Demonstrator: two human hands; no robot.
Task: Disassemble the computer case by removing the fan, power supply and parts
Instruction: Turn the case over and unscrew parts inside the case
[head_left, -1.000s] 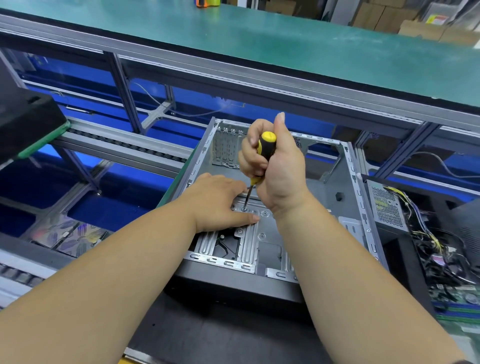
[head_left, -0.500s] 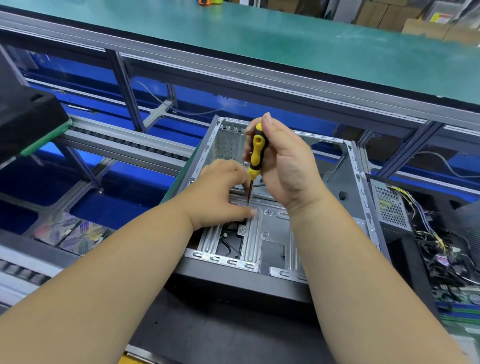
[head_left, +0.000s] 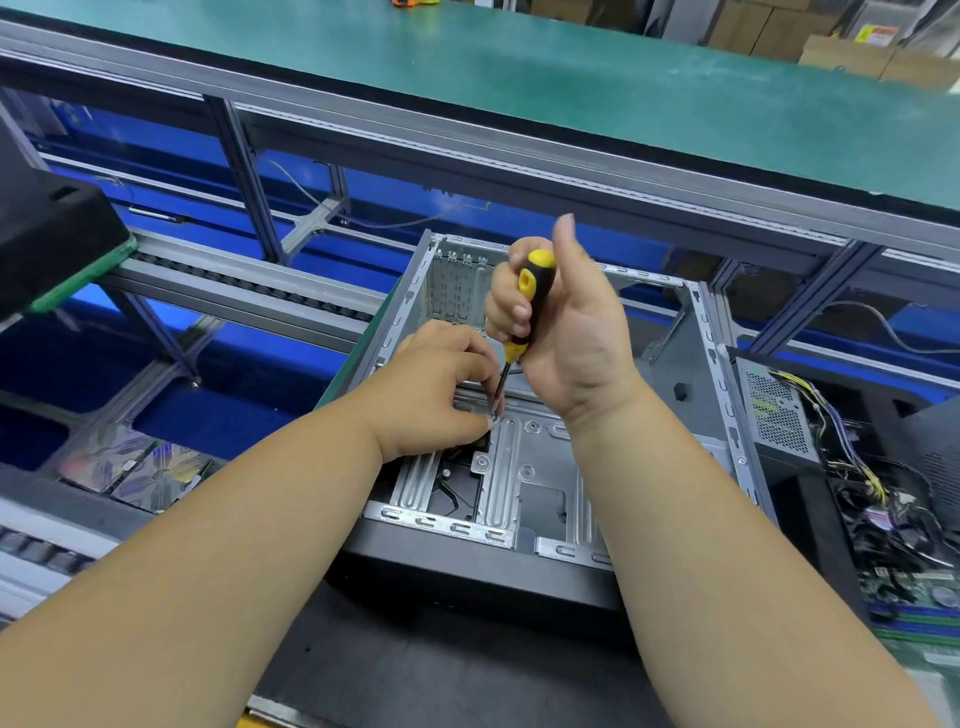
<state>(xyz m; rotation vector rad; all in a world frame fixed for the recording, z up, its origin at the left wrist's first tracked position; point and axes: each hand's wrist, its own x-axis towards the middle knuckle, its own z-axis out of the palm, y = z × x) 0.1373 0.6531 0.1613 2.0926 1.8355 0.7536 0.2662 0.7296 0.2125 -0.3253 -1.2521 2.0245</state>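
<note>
While the computer case (head_left: 545, 499) sits on the dark tabletop (head_left: 415, 675), the right hand (head_left: 566, 332) clenches a screwdriver (head_left: 530, 306); the left hand (head_left: 436, 395) pinches its tip under a green shelf (head_left: 519, 78).

Bare shiny metal computer case (head_left: 524, 457), glossy plastic screwdriver (head_left: 531, 296) handle, matt green bench (head_left: 519, 78)

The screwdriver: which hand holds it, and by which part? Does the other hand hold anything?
The right hand grips the screwdriver by its yellow-black handle. The left hand pinches the shaft near the tip.
</note>
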